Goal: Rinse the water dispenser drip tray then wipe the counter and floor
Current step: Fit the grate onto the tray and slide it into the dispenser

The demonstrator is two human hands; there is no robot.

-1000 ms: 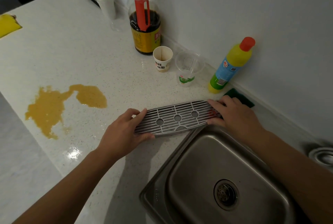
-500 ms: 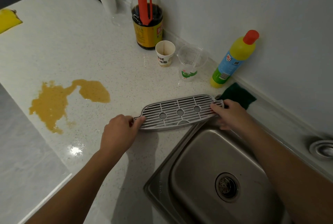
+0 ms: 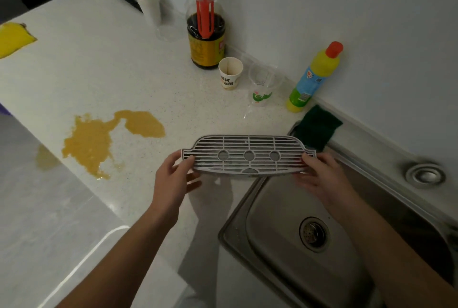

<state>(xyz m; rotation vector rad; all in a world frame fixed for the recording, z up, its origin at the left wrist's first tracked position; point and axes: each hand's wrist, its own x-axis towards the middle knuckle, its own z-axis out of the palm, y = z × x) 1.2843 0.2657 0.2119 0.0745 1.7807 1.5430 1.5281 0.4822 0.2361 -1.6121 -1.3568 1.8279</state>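
The grey slotted drip tray [image 3: 247, 155] hangs level in the air above the counter edge and the near-left corner of the steel sink [image 3: 285, 245]. My left hand [image 3: 173, 178] grips its left end and my right hand [image 3: 319, 176] grips its right end. An orange-yellow spill [image 3: 99, 139] spreads on the white speckled counter [image 3: 99, 72] to the left of the tray. A smaller orange stain [image 3: 45, 157] lies on the grey floor below the counter edge.
A green scouring sponge [image 3: 317, 125] lies at the sink's back corner. Along the wall stand a yellow detergent bottle [image 3: 312, 79], a clear plastic cup [image 3: 262, 87], a paper cup [image 3: 230, 72] and a large dark sauce bottle [image 3: 206, 27]. A yellow cloth [image 3: 12, 38] lies far left.
Both hands have lifted the tray off the counter and turned it level, with its right end now out over the sink corner; the sponge is uncovered.
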